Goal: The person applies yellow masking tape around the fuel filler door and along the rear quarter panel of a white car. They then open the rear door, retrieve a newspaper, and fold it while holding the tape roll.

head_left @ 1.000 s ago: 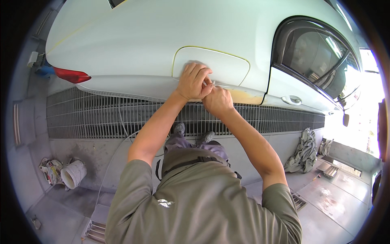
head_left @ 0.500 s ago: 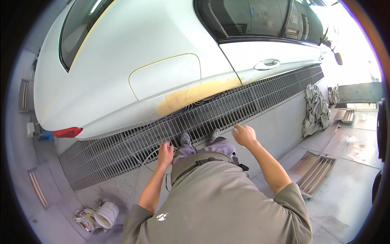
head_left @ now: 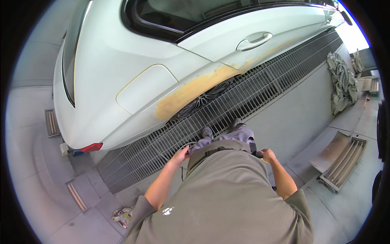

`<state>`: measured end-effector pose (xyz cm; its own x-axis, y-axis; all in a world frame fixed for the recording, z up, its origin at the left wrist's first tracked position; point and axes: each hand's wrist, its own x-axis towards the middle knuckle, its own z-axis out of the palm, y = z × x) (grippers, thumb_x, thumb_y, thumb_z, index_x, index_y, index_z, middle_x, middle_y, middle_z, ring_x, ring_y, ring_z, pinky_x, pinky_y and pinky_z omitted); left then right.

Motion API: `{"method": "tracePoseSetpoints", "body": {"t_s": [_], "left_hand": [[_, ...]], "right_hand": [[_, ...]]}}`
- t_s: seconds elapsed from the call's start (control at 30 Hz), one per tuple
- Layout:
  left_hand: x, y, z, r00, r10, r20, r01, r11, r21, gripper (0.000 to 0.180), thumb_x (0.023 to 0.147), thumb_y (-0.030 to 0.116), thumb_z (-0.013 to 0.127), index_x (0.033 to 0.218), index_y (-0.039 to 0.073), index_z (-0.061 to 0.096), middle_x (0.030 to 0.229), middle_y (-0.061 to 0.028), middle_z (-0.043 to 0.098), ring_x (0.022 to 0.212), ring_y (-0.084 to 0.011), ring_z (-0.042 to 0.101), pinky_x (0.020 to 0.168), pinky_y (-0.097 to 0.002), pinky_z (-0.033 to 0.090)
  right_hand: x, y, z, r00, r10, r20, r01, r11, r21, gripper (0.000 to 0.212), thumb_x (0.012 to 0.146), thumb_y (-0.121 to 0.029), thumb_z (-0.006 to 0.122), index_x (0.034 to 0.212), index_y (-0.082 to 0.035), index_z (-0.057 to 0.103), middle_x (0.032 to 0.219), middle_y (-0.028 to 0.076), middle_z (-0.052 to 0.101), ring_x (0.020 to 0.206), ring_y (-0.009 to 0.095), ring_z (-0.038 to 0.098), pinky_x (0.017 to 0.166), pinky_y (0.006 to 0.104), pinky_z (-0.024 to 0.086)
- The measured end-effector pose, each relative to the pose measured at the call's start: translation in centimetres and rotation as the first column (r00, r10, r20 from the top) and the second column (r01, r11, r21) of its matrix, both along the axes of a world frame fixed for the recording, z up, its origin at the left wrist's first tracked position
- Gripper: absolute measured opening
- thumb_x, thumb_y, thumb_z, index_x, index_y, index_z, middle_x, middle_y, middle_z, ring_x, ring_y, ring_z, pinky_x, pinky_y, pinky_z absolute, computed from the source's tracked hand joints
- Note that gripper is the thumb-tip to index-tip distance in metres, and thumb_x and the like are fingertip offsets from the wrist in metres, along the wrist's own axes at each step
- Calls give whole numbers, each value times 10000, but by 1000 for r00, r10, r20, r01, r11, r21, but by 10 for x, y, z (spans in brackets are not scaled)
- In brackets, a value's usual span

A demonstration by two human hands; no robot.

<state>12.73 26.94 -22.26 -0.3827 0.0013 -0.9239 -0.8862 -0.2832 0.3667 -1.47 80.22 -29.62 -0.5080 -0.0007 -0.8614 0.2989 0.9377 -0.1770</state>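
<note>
A white car [head_left: 150, 61] stands before me with a tan sanded patch [head_left: 197, 91] along its side above the rear wheel [head_left: 205, 99]. Thin yellow lines edge its fuel flap [head_left: 146, 87]. At the left of my waist, my left hand [head_left: 178, 156] is closed, with fingertips together; what it holds, if anything, is too small to name. A thin dark cord [head_left: 183, 174] hangs beside it. My right hand [head_left: 267, 155] is closed at my right hip, touching a black item [head_left: 256, 153] at the belt. Something small and yellow shows under its fingers.
A metal floor grating [head_left: 276, 77] runs under the car's side, and my shoes stand at its edge. Grey crumpled sheeting [head_left: 341, 83] lies at the right, near a slatted lamp-like panel [head_left: 345, 162]. Crumpled packaging [head_left: 122, 216] lies at lower left.
My right hand has come down and back from in front of me to my hip. My left hand stays near the waist. The view has turned and shifted closer to the car door.
</note>
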Motion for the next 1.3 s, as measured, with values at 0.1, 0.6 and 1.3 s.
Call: {"method": "tracePoseSetpoints", "body": {"t_s": [0.1,0.6,1.3], "left_hand": [[-14,-3,7,991,-112,-71,96,974,-206,499,1072,401,599,1380,12,648,1311,-115,721,1199,-235,680,1040,-365,504],[-106,81,77,810,-573,127,520,601,-607,448,1009,383,631,1324,72,696,1256,-185,737,1170,-330,711,979,-418,554],[-195,-173,135,347,-936,51,-682,-290,-671,423,905,418,660,1186,104,632,1137,-106,571,1051,-296,553,903,-433,398]], "right_hand": [[-23,6,-5,990,-131,-55,123,985,-119,445,964,-427,622,1238,-104,761,1167,198,764,1116,374,721,980,444,556],[-36,116,-71,892,-450,-44,450,893,-3,448,918,-396,642,1184,-62,779,1048,171,791,1013,303,757,907,408,567],[-81,48,7,898,-329,-293,308,944,-118,398,954,-380,630,1142,-68,793,825,131,765,768,236,747,762,377,568]]}}
